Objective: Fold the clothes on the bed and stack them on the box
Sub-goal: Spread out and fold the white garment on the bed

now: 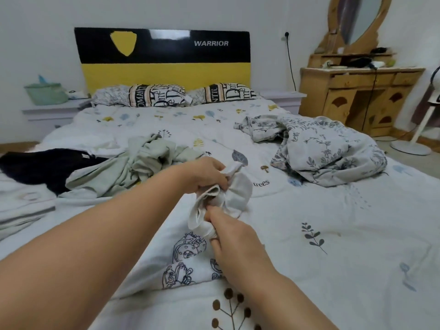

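Gripping a bunched white cotton garment (234, 190) over the bed (333, 234): left hand (204, 173) at 12 o'clock, right hand (234, 239) pinching at 6 o'clock, forearms extended.

A white garment (228, 198) with a black line-drawn print is lying bunched at the near middle of the bed (333, 234), its far end lifted and gathered off the cover while its printed part is spreading flat toward the near edge. A pale green garment (142, 160) is lying crumpled just to the left and farther off, overlapping a black garment (40, 167) that is sprawling at the left edge. A grey floral piece (321, 148) is sitting heaped on the right side, well apart from the others.
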The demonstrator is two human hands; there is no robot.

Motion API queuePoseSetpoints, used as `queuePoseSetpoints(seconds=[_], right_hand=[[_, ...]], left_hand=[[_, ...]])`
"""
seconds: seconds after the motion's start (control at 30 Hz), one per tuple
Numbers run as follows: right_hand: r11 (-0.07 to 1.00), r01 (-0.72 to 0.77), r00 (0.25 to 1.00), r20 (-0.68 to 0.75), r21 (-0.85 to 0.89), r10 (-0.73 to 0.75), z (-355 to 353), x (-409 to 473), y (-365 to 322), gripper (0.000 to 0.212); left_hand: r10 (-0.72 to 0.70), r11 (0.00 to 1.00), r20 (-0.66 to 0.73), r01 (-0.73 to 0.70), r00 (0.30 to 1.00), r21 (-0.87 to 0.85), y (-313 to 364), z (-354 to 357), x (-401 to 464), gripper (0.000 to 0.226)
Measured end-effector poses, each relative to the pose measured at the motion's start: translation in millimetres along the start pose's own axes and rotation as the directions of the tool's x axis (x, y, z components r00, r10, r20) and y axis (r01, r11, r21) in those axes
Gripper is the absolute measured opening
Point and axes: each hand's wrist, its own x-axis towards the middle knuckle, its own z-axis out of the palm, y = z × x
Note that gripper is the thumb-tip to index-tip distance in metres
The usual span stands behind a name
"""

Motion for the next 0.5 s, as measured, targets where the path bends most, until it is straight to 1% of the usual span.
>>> queuePoseSetpoints(seconds=[0.03,0.07,0.13,0.2,0.27,0.33,0.37,0.4,0.43,0.47,0.5], right_hand=[[1.0,0.009,1.0,0.006,-0.015,-0.009,5,3,-8,0.022],[1.0,0.022,1.0,0.006,-0.021,-0.022,10,7,-17,0.024],[0.999,0.052,0.999,0.006,-0.015,-0.051,21,13,-34,0.027],[0.997,0.078,0.997,0.022,-0.01,-0.078,37,20,-49,0.028],[0.997,0.076,0.994,0.08,-0.001,-0.076,57,26,-61,0.029],[0.997,0.082,0.976,0.203,0.0,-0.08,76,28,-69,0.03],[0.996,0.094,0.953,0.289,0.004,-0.091,82,27,-72,0.032],[0.995,0.099,0.926,0.365,0.02,-0.099,85,25,-75,0.036],[0.995,0.088,0.913,0.396,0.047,-0.099,84,23,-78,0.038],[0.995,0.064,0.926,0.367,0.076,-0.088,78,24,-78,0.038],[0.995,0.029,0.957,0.286,0.092,-0.054,72,27,-77,0.036]], left_hand=[[0.0,0.998,-0.014,-0.001,1.0,-0.067,-9,-11,-5,0.02],[0.001,0.989,-0.027,-0.005,1.0,-0.151,-18,-22,-9,0.015],[-0.009,0.952,-0.076,-0.015,0.997,-0.307,-41,-42,-16,0.018],[-0.035,0.908,-0.129,-0.022,0.991,-0.418,-65,-57,-24,0.02],[-0.096,0.87,-0.162,0.004,0.982,-0.493,-91,-68,-33,0.019],[-0.215,0.848,-0.198,0.083,0.956,-0.523,-119,-74,-40,0.014],[-0.291,0.859,-0.229,0.148,0.929,-0.49,-132,-75,-42,0.01],[-0.353,0.894,-0.287,0.231,0.89,-0.383,-143,-75,-44,0.005],[-0.378,0.923,-0.374,0.31,0.847,-0.23,-153,-76,-46,0.005],[-0.346,0.933,-0.474,0.352,0.81,-0.078,-161,-75,-44,0.018],[-0.271,0.929,-0.556,0.364,0.786,0.062,-166,-73,-44,0.036]])
